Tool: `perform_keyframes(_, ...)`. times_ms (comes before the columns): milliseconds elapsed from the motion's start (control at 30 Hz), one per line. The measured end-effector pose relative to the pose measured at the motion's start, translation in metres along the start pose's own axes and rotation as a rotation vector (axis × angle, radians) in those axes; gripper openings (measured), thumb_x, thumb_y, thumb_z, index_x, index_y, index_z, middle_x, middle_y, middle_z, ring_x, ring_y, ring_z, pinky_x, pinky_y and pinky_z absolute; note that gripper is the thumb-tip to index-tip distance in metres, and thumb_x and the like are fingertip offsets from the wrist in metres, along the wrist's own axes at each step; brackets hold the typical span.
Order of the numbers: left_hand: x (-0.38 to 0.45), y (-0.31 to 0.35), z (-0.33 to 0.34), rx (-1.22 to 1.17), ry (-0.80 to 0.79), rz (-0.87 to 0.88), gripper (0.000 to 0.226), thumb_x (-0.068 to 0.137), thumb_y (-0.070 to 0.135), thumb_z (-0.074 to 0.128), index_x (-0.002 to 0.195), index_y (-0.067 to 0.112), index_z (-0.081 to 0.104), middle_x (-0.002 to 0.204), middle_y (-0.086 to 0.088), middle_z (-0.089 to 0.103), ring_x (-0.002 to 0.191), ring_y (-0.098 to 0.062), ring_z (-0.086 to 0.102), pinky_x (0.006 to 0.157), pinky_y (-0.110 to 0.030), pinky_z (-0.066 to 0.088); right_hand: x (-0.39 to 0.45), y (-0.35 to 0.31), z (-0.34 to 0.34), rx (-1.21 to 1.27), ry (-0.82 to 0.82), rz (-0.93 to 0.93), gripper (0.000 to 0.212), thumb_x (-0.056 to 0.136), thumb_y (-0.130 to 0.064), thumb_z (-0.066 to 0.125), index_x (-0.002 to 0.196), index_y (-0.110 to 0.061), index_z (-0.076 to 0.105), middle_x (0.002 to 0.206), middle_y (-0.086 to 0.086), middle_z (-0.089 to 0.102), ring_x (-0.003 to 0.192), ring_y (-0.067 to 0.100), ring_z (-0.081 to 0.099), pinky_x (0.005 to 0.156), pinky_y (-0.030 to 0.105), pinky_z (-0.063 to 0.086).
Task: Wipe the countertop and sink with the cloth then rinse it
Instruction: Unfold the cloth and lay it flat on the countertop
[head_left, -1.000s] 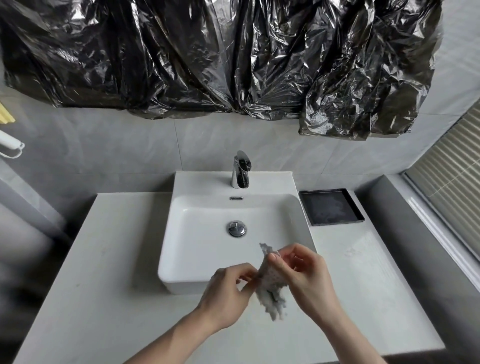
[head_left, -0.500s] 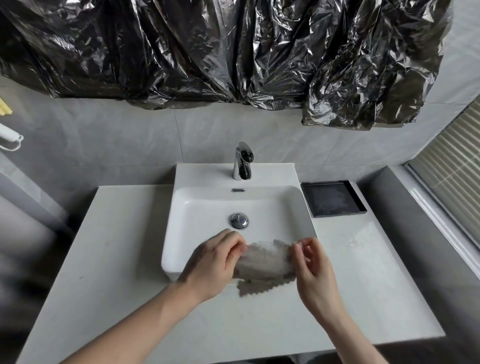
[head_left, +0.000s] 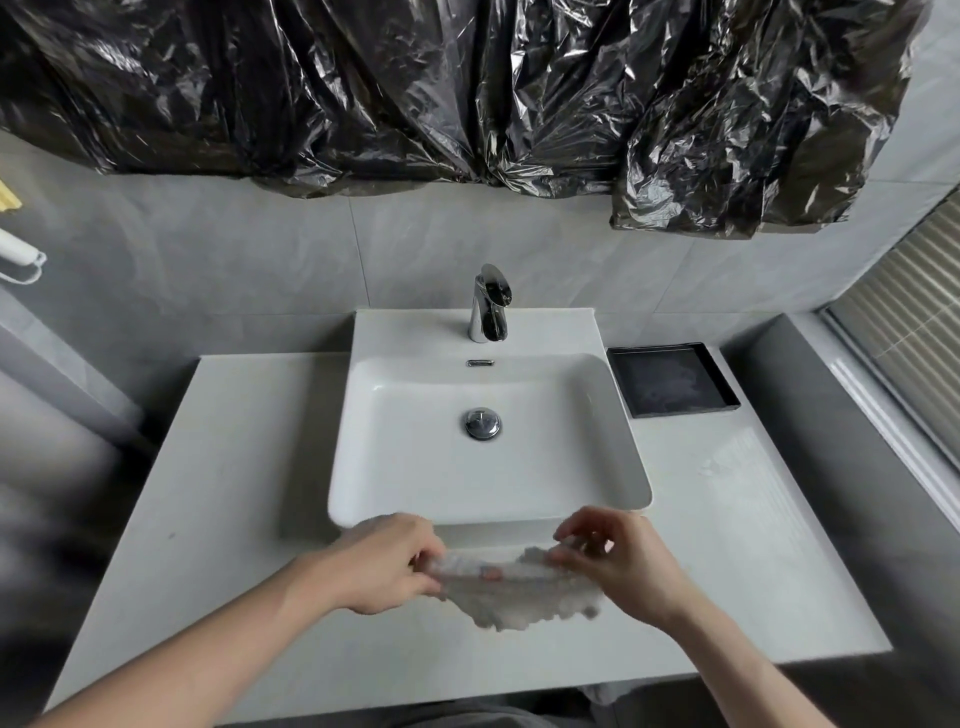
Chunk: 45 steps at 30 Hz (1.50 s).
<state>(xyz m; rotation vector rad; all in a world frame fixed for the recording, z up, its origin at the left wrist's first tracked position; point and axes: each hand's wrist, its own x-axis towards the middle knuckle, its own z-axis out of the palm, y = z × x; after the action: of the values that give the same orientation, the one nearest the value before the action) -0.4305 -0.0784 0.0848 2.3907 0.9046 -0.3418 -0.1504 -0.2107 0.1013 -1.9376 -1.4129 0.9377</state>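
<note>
Both hands hold the grey cloth (head_left: 519, 592) stretched between them, just in front of the white sink (head_left: 488, 441) and low over the front strip of the tabletop (head_left: 249, 493). The left hand (head_left: 387, 564) pinches the cloth's left end with curled fingers; the right hand (head_left: 613, 564) pinches the right end between thumb and fingertips. The cloth's long axis runs left to right, parallel to the sink's front edge, its loose lower edge sagging toward the person. Each hand is equally near, one per end. The wiping looks not yet begun; the bare tabletop lies directly beneath and to either side, the faucet (head_left: 488, 304) well behind
</note>
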Motion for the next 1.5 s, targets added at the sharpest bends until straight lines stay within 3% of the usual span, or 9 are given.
perform_keyframes(100,-0.003,-0.007,0.009,-0.100,0.203,-0.039,0.018,0.093,0.044,0.055,0.087,0.028,0.049,0.093,0.015,0.055,0.098,-0.003,0.049,0.087,-0.029,0.045,0.000,0.018,0.002,0.009,0.122,-0.017,0.018,0.085,-0.025,0.083,0.078,-0.026,0.066,0.071,-0.009,0.067,0.066,0.011,0.059,0.060,0.024,0.048)
perform_keyframes(300,-0.013,-0.005,0.029,-0.139,0.578,0.054,0.011,0.088,0.029,0.072,0.091,0.032,0.061,0.085,0.018,0.058,0.076,-0.001,0.053,0.067,-0.013,0.037,-0.012,0.039,0.013,0.124,0.310,-0.024,0.020,0.092,-0.009,0.075,0.084,-0.018,0.059,0.083,-0.007,0.073,0.078,0.013,0.072,0.066,0.020,0.055)
perform_keyframes(433,-0.015,-0.014,0.070,-0.105,0.382,0.109,0.012,0.092,0.031,0.068,0.103,0.037,0.069,0.093,0.016,0.053,0.078,0.004,0.041,0.070,-0.015,0.034,-0.029,0.077,0.042,0.131,0.236,0.071,0.021,0.090,-0.010,0.078,0.084,-0.019,0.061,0.084,-0.005,0.075,0.085,0.011,0.075,0.085,0.024,0.056)
perform_keyframes(567,-0.014,-0.020,0.119,-0.043,0.038,0.094,0.024,0.095,0.046,0.060,0.111,0.032,0.072,0.102,0.010,0.060,0.096,-0.014,0.059,0.086,-0.026,0.040,-0.054,0.122,0.082,0.079,0.096,0.277,0.019,0.087,-0.013,0.080,0.087,-0.025,0.066,0.081,-0.012,0.076,0.081,0.007,0.072,0.083,0.041,0.059)
perform_keyframes(667,-0.013,-0.017,0.141,-0.043,-0.082,-0.006,0.027,0.094,0.050,0.059,0.104,0.028,0.070,0.104,0.008,0.062,0.100,-0.017,0.056,0.087,-0.027,0.038,-0.070,0.136,0.101,0.074,0.024,0.378,0.029,0.086,-0.014,0.079,0.093,-0.039,0.065,0.082,-0.013,0.077,0.071,0.004,0.070,0.073,0.031,0.059)
perform_keyframes(900,0.004,-0.027,0.134,-0.146,0.088,-0.232,0.031,0.092,0.049,0.061,0.072,0.028,0.051,0.079,0.014,0.056,0.080,-0.015,0.058,0.069,-0.030,0.041,-0.039,0.128,0.103,0.066,0.136,0.351,0.021,0.090,-0.020,0.076,0.100,-0.035,0.066,0.078,-0.012,0.075,0.074,0.002,0.070,0.067,0.021,0.055)
perform_keyframes(1067,0.024,-0.039,0.135,-0.106,0.134,-0.327,0.029,0.092,0.045,0.061,0.117,0.031,0.062,0.121,0.010,0.063,0.111,-0.017,0.060,0.094,-0.032,0.047,0.010,0.119,0.113,0.018,0.133,0.325,0.016,0.092,-0.026,0.073,0.105,-0.031,0.066,0.089,-0.011,0.076,0.071,0.003,0.068,0.068,0.032,0.058)
perform_keyframes(1233,0.021,-0.028,0.154,0.036,0.081,-0.194,0.052,0.091,0.022,0.055,0.141,0.025,0.040,0.138,0.003,0.035,0.126,-0.022,0.042,0.109,-0.038,0.037,0.029,0.128,0.134,-0.270,-0.061,0.425,0.068,0.089,-0.028,0.075,0.147,-0.017,0.041,0.138,0.007,0.055,0.122,0.030,0.059,0.104,0.038,0.046)
perform_keyframes(1500,0.006,-0.011,0.184,-0.063,-0.047,-0.189,0.058,0.088,0.006,0.048,0.141,0.026,0.043,0.139,0.007,0.034,0.126,-0.016,0.036,0.113,-0.039,0.038,0.011,0.132,0.167,-0.337,0.008,0.527,0.050,0.089,-0.043,0.068,0.130,-0.026,0.047,0.113,-0.004,0.068,0.113,0.025,0.059,0.092,0.040,0.043)
